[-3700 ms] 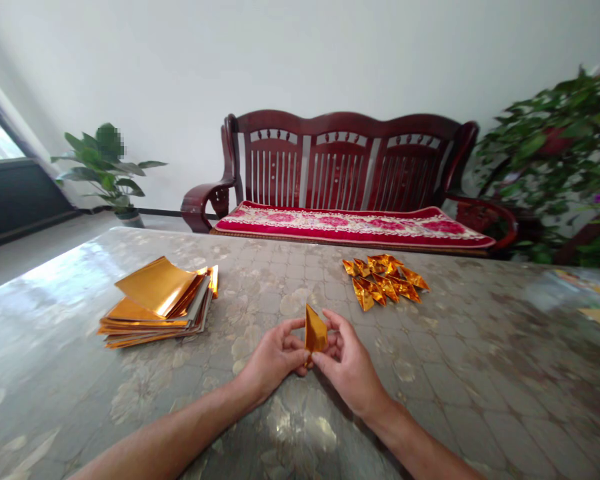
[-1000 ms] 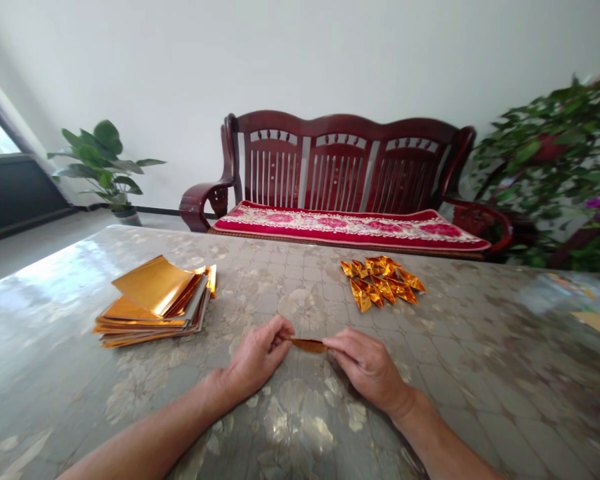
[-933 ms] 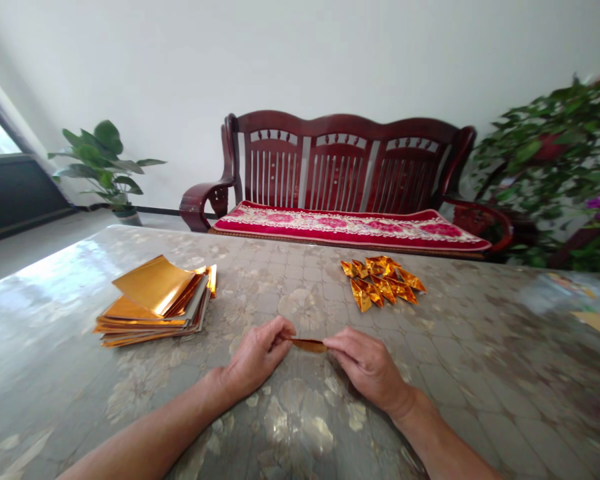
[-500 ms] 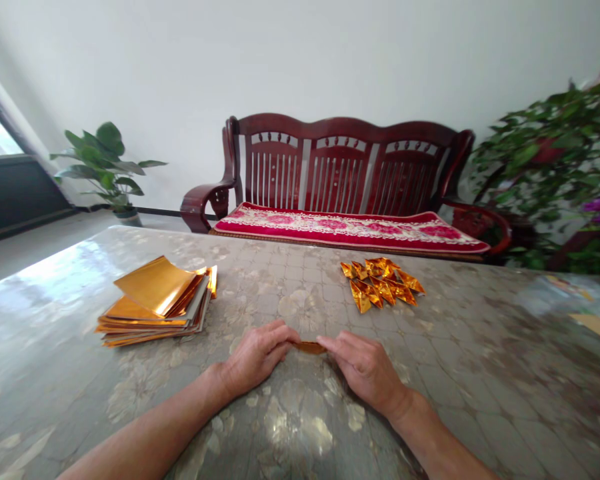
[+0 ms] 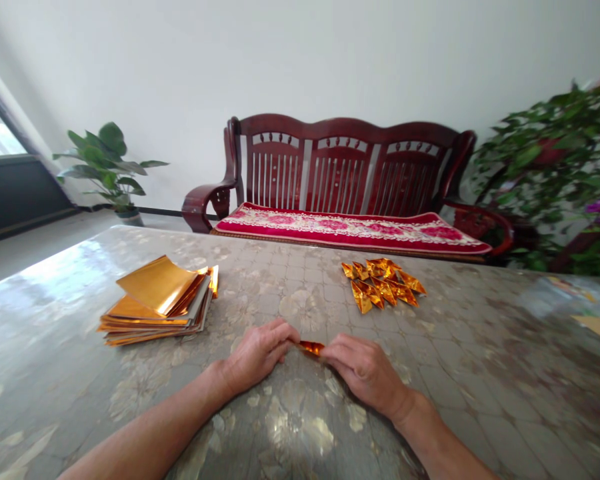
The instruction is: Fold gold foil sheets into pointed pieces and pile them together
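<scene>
A narrow folded piece of gold foil paper point(image 5: 311, 347) spans the gap between my two hands, just above or on the table. My left hand point(image 5: 266, 348) is closed on its left end. At the right end, my right hand point(image 5: 361, 365) pinches it with thumb and fingers. My fingers hide both ends of the piece. Beyond my right hand lies a group of several folded gold foil paper pieces point(image 5: 384, 283) with pointed ends. Off to the left sits a stack of gold foil sheets point(image 5: 157, 287), the upper ones turned at an angle.
The table point(image 5: 260, 280) has a glossy patterned cover. Clear plastic wrapping point(image 5: 565, 297) lies at the right edge beside a tan flat piece point(image 5: 597, 328). Behind the table stands a wooden bench point(image 5: 340, 160) with a red floral cover. Potted plants flank it.
My right hand has shifted slightly down and its fingers have curled in. The foil piece has tilted, its right end lower, and shows a brighter face. My left hand has stayed nearly in place.
</scene>
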{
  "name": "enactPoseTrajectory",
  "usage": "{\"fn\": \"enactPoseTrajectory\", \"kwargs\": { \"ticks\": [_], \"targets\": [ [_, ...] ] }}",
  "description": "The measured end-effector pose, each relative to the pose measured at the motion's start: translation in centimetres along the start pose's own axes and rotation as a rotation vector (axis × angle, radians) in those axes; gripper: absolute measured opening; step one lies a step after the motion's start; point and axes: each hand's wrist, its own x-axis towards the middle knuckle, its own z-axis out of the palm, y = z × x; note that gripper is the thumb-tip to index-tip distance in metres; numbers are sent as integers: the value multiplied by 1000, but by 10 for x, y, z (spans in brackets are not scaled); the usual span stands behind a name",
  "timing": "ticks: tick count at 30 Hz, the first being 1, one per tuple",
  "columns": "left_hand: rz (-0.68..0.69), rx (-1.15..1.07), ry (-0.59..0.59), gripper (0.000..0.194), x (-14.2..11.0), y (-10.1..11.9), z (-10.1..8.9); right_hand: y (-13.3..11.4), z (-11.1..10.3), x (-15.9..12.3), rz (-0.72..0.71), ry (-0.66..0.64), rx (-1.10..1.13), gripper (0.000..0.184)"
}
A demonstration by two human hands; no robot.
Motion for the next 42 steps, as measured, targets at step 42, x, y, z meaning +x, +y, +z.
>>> {"fn": "enactPoseTrajectory", "kwargs": {
  "ticks": [42],
  "targets": [
    [109,71,-4,24,-6,1,16,-6,9,-2,-14,-1,100,23]
  ]
}}
